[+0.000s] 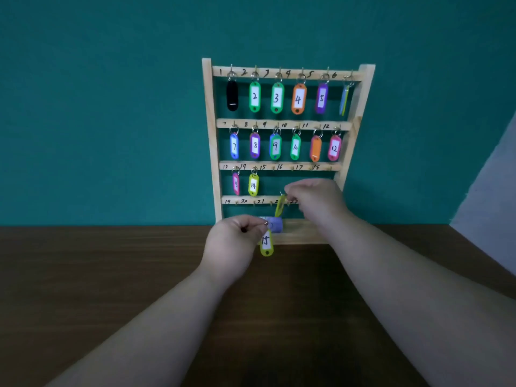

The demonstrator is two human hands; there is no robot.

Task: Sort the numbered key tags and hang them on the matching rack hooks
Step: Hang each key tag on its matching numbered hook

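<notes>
Background: a teal wall (111, 107) is seen behind, with a dark wooden table (83, 275) across the lower half of the frame.
Rack: a wooden rack (208, 135) is stood upright on the table at centre frame. The top two rows are filled. In the third row only tag 13 and tag 14 (253, 185) are hung.
Left hand: the left hand (231, 247) is at lower centre with its fingers curled. The ring of tag 15 (266, 243) is pinched at the fingertips, and the tag hangs free in front of the rack base.
Right hand: the right hand (315, 202) is just right of centre. A yellow-green tag (280, 205) is pinched by its ring and seen edge-on, so its number cannot be read.
Loose tag: a purple tag (275, 224) is lying on the rack base between the hands, partly hidden.
Step in hand: judged to be the hanging of tag 15 on hook 15 (273, 169), the next free hook right of tag 14.
Doing it well: the ring should be held open-side up and lifted above the hook tip. It should then be lowered over the tip, and released only once seated.
Check: the handwritten 15 on the bar should be matched first, since the hooks sit right of their labels.
Risk: tag 14 hangs just beside and could be knocked. The right hand's tag should be kept out of the way.
</notes>
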